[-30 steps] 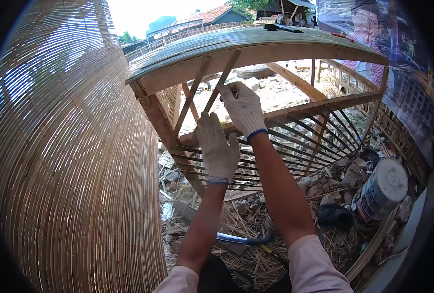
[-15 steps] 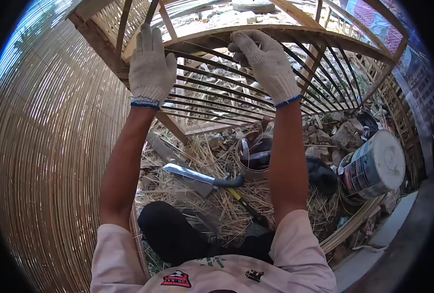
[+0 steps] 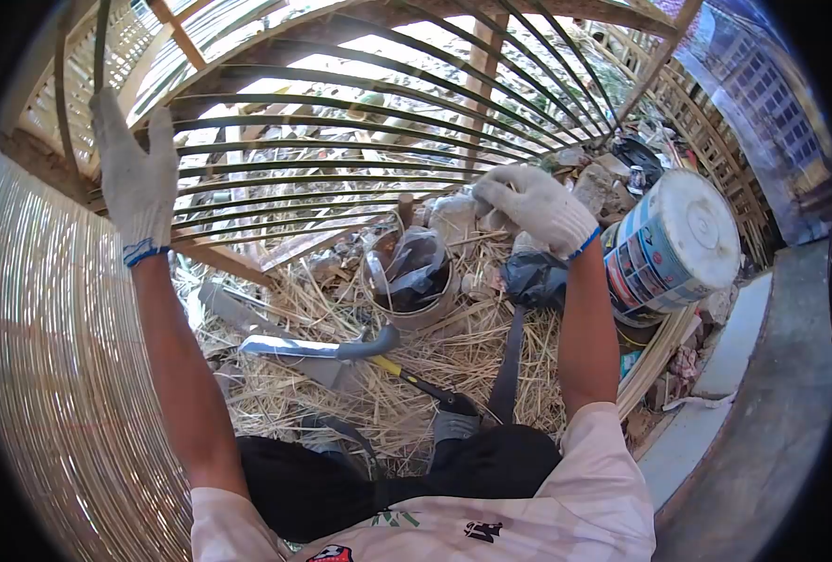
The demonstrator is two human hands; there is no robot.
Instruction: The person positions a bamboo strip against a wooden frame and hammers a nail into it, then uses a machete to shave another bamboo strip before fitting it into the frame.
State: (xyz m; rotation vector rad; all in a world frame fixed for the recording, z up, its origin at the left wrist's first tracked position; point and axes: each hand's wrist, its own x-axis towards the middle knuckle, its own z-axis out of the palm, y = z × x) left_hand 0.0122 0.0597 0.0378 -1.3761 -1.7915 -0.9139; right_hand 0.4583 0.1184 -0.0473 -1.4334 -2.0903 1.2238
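R hand [image 3: 540, 208] lower, L [image 3: 140, 183] prob. touching slat [image 3: 104, 42]

A dark-handled machete [image 3: 325, 349] amid straw [image 3: 390, 405] — plus an open bucket [image 3: 418, 317] and a tilted pail [image 3: 671, 248].

No wording, brand or number is legible: a label [image 3: 641, 267] in blue, white, red and dark tones wraps the pail [image 3: 702, 225] at centre right of the frame, its print too small and blurred to read. On the pale pink shirt [image 3: 566, 525] at the bottom of the frame, a red-and-dark badge [image 3: 332, 554] is cut off by the edge, its lettering unclear, while a black emblem [image 3: 483, 531] and a green print [image 3: 397, 518] show no readable characters
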